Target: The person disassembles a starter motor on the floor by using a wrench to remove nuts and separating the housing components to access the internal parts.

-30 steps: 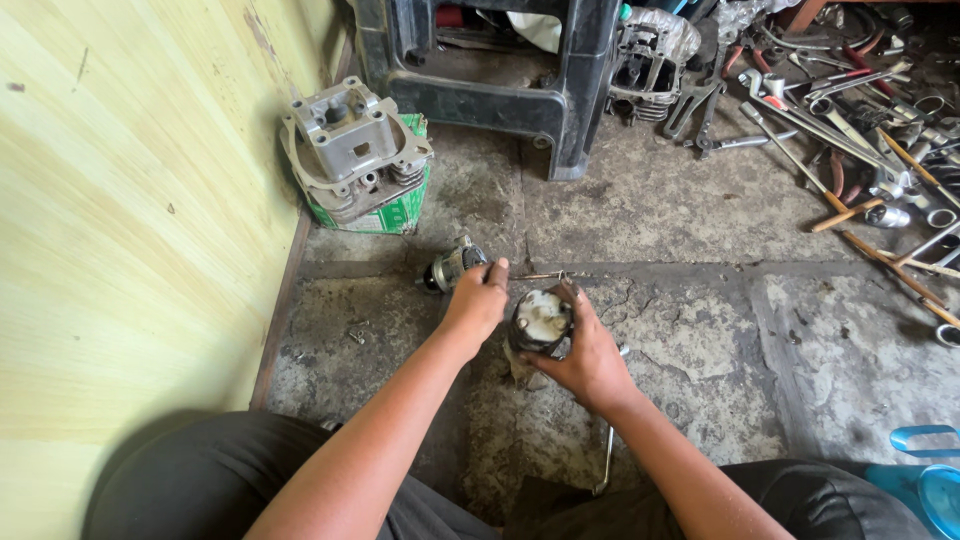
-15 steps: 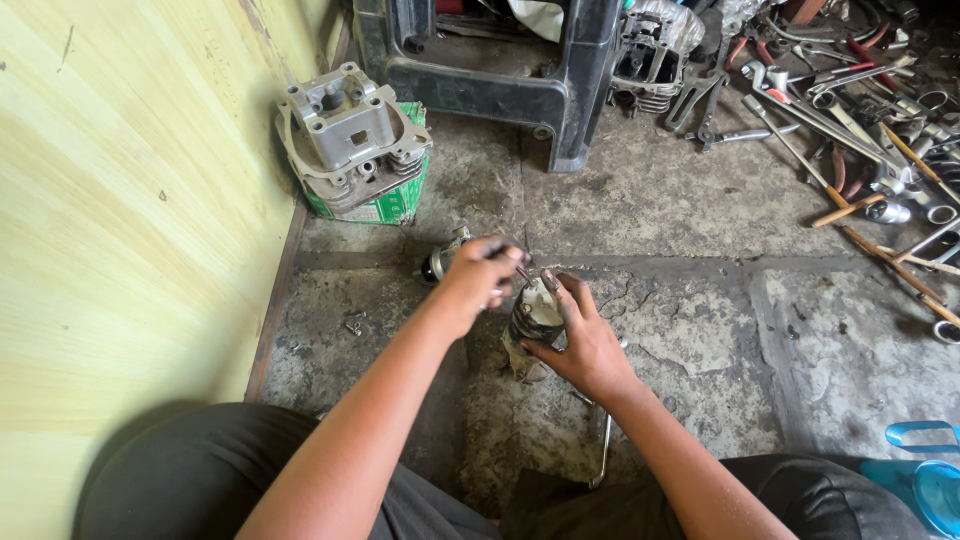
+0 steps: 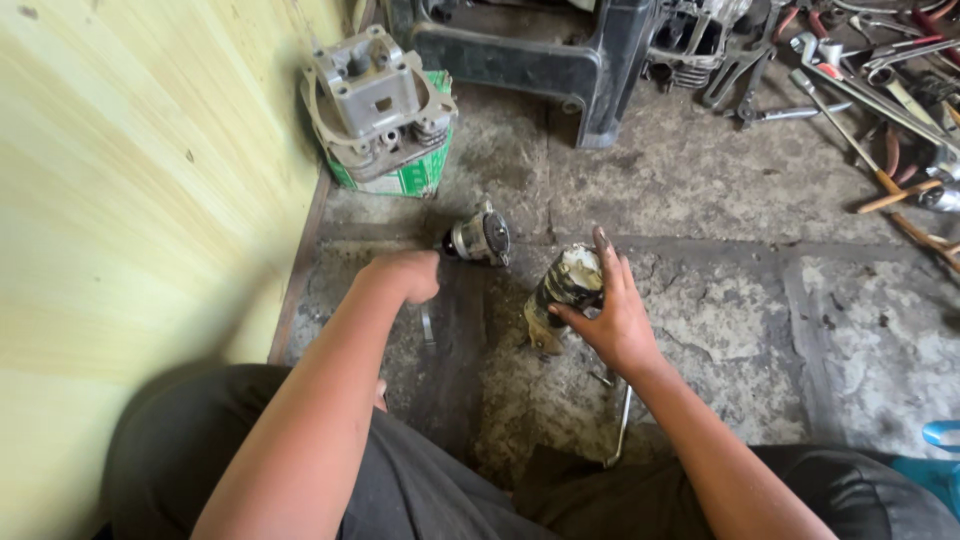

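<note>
My right hand point(image 3: 612, 318) grips a dirty, grease-stained metal cylinder point(image 3: 562, 290) that stands tilted on the concrete floor. My left hand point(image 3: 405, 275) is curled into a fist just left of it; whether it holds anything is hidden. A small round metal motor part point(image 3: 482, 238) lies on the floor just beyond my left hand, apart from it. A thin metal rod point(image 3: 427, 326) lies on the floor under my left wrist.
A grey engine cylinder head point(image 3: 378, 100) sits on a green box against the yellow wall point(image 3: 130, 200). A black plastic stool point(image 3: 560, 60) stands behind. Wrenches and other tools point(image 3: 880, 90) are scattered at the right. A wrench point(image 3: 620, 425) lies by my right forearm.
My left hand has pulled back from the cylinder and the small motor part and closed into a fist. The right hand keeps hold of the cylinder, now tilted.
</note>
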